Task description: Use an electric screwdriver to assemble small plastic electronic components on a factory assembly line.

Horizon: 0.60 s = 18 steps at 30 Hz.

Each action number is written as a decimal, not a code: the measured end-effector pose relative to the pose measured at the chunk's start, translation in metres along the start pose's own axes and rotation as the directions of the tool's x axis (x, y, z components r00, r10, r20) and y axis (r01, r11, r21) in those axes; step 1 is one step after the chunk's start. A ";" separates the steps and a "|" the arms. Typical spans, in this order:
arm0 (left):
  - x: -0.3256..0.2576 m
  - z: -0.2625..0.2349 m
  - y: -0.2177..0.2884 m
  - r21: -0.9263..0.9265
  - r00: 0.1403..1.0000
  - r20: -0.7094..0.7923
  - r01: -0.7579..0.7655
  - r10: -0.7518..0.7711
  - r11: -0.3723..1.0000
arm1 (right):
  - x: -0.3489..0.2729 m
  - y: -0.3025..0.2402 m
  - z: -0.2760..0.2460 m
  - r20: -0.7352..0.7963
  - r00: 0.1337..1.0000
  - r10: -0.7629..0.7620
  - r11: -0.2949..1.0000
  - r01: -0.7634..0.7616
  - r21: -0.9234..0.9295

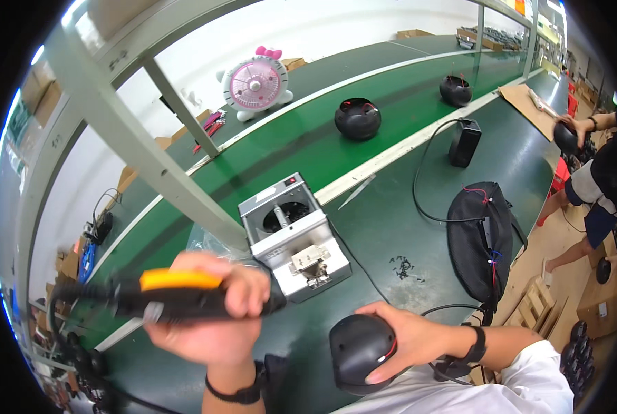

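My left hand [215, 324] is closed around a black electric screwdriver [184, 303] with a yellow-orange lever. It is held nearly level above the bench, its tip end pointing right, and slightly blurred. A cable runs from its left end. My right hand [415, 341] grips a round black plastic shell [357, 348] near the bench's front edge; a bit of red wire shows on its side. Between and beyond my hands stands a silver-grey screw feeder [294, 238], its top window uncovering a dark round drum. Small black screws [405, 268] lie scattered right of it.
A black pouch [479, 241] with wires and a black box [465, 143] with a cable lie to the right. Black round shells [358, 119] sit on the green conveyor [301, 141]. Behind stands a pink fan [255, 84]. A metal post [149, 159] rises at left. A co-worker's hand [583, 127] holds another shell.
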<state>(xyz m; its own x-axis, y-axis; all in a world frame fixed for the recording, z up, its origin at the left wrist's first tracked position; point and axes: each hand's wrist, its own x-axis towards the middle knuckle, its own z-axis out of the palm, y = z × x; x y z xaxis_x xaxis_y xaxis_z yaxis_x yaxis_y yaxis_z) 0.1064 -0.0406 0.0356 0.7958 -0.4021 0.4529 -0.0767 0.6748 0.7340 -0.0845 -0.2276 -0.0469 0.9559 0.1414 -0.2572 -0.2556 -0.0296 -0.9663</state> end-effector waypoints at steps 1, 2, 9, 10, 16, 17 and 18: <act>0.012 0.013 -0.014 0.042 0.998 0.058 -0.003 0.001 0.999 | 0.001 0.004 0.002 -0.069 0.987 -0.145 0.952 0.120 -0.282; 0.022 0.024 -0.028 0.014 1.000 0.000 0.027 -0.027 1.000 | 0.003 0.007 0.003 -0.095 0.937 -0.337 0.798 0.230 -0.557; 0.032 0.039 -0.063 0.110 0.936 -0.303 0.219 -0.177 0.969 | 0.018 0.024 0.007 -0.160 0.959 -0.234 0.970 0.220 -0.100; 0.027 0.039 -0.057 0.143 0.941 -0.282 0.234 -0.187 0.962 | 0.020 0.028 0.008 -0.193 0.948 -0.255 0.967 0.244 -0.077; -0.006 0.055 -0.001 0.193 0.999 0.003 0.038 -0.039 0.980 | 0.030 0.048 0.004 -0.177 0.949 -0.262 0.937 0.295 0.190; -0.011 0.058 0.008 0.252 0.999 0.038 0.021 -0.031 0.967 | 0.030 0.049 0.005 -0.193 0.947 -0.257 0.917 0.302 0.260; -0.014 0.060 0.017 0.237 0.999 0.052 -0.025 0.013 0.971 | 0.031 0.049 0.006 -0.208 0.943 -0.262 0.894 0.318 0.315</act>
<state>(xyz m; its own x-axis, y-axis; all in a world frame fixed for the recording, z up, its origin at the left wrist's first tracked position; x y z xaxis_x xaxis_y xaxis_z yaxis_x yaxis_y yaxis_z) 0.0582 -0.0608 0.0720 0.7625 -0.4252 0.4876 -0.2365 0.5184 0.8218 -0.0687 -0.2189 -0.1024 0.9979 -0.0645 0.0088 0.0297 0.3300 -0.9435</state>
